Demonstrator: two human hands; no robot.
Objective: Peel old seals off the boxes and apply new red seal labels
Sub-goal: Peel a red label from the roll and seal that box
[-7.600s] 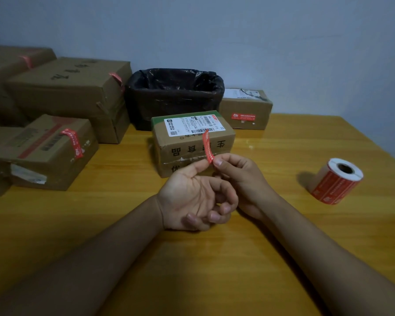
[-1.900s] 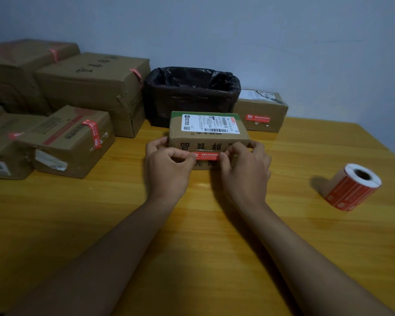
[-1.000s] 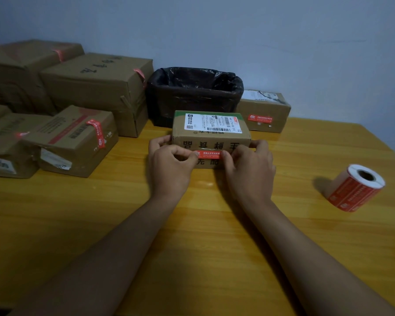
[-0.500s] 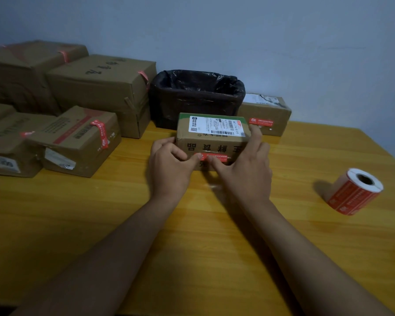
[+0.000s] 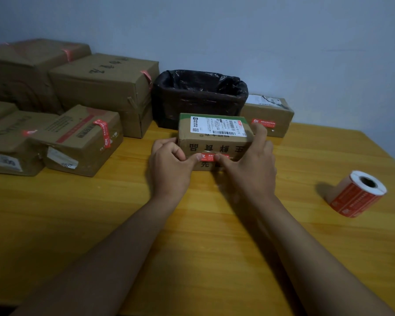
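Since half a second ago, both thumbs have drawn together on the new red seal label (image 5: 209,156), and the right hand (image 5: 249,165) has spread wider over the box's right end. That label lies flat across the near face of the small brown cardboard box with a white shipping label on top (image 5: 214,137), which sits near the middle of the wooden surface (image 5: 192,224), toward its far edge. The left hand (image 5: 169,165) has its fingers curled at the box's left end, thumb pressing the label's left end; the right hand's grip wraps the right end, thumb on the label.

Judging by its look, the box is light and stiff enough to take thumb pressure, while the label is thin, limp and sticky, best smoothed from the middle outward with the box braced at both ends.

Behind the box stands a black-lined bin (image 5: 200,96), with a smaller sealed box (image 5: 267,115) just beside it. Larger cardboard boxes with red seals (image 5: 78,110) crowd the far left corner. A roll of red labels (image 5: 358,192) lies near the right edge. A plain blue-grey wall runs along the far edge.
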